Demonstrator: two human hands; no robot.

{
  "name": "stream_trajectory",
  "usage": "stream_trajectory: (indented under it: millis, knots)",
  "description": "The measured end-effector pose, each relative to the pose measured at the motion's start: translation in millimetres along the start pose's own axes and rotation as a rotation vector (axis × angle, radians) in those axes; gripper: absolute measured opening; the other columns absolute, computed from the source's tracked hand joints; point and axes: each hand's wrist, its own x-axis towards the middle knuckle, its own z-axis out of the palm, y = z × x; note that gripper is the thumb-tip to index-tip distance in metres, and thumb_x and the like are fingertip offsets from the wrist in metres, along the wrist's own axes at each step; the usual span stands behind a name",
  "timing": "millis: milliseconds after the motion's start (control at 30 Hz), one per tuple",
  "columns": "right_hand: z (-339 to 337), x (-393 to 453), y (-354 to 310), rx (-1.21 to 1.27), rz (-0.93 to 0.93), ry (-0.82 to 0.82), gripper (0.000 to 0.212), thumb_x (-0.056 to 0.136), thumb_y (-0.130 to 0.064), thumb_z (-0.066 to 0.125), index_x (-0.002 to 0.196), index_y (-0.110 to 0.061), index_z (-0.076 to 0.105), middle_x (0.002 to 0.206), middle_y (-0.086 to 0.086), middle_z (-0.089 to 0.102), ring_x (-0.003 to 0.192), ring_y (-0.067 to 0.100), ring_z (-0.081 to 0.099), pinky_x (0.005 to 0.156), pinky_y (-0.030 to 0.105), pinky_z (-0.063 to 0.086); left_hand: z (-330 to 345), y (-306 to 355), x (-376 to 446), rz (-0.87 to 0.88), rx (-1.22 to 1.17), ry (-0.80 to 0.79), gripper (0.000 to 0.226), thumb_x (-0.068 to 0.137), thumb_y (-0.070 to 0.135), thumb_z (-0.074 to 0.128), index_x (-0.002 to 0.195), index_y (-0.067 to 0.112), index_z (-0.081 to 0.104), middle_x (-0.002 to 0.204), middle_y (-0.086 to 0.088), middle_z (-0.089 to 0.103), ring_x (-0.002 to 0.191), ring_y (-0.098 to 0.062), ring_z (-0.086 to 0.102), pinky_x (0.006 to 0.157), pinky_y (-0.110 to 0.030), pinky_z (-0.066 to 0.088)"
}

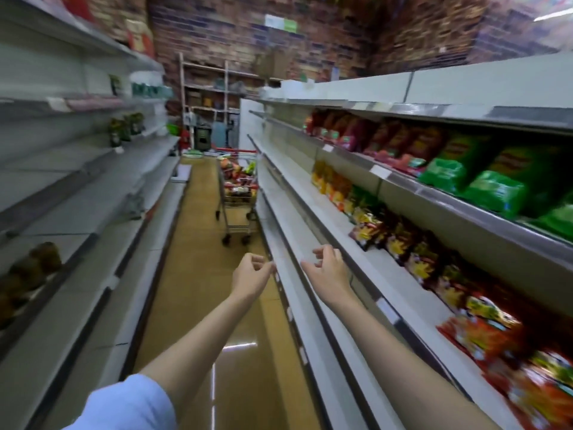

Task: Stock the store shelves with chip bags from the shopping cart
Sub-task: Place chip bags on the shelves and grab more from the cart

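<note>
Both hands are empty, fingers loosely curled: left hand [252, 271], right hand [328, 268], stretched toward the far shopping cart [237, 193], which holds chip bags [238, 173] beside the right shelves [297, 231]; the step looks like fetching another bag, so next walk up and grasp one

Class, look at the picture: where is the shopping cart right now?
The cart stands far down the aisle, in the middle of the head view, close against the right-hand shelves and well beyond both outstretched hands, loaded with bags.
</note>
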Motion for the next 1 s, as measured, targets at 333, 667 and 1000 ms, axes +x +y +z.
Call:
stream_trajectory:
  millis: [333,667,1000]
  knots:
    - [135,153,4,0.131,0.042,-0.108,0.036,0.095,-0.031,0.056,0.125,-0.013,0.046,0.129,0.005,0.041,0.111,0.016,0.049,0.095,0.034,0.047,-48,-50,163,-0.049,0.065,0.072,0.020,0.094,0.027,0.058,0.109,0.015,0.054,0.101,0.000,0.057,0.093,-0.013,0.054,0.074,-0.024,0.041]
    - [223,399,38,0.277,0.183,-0.144,0.040,0.093,-0.037,0.058,0.125,-0.019,0.045,0.131,0.004,0.046,0.108,0.017,0.050,0.091,0.037,0.049,-24,-75,399,-0.110,0.227,0.015,0.035,0.093,0.035,0.059,0.120,0.015,0.047,0.107,0.003,0.053,0.094,-0.009,0.052,0.074,-0.022,0.042]
    - [324,612,21,0.202,0.139,-0.238,0.040,0.093,-0.036,0.059,0.125,-0.016,0.047,0.133,0.007,0.046,0.116,0.021,0.049,0.099,0.039,0.045,-30,-86,616,-0.101,0.259,0.078,0.046,0.090,0.040,0.061,0.126,0.015,0.044,0.127,-0.007,0.048,0.108,-0.016,0.051,0.085,-0.028,0.046]
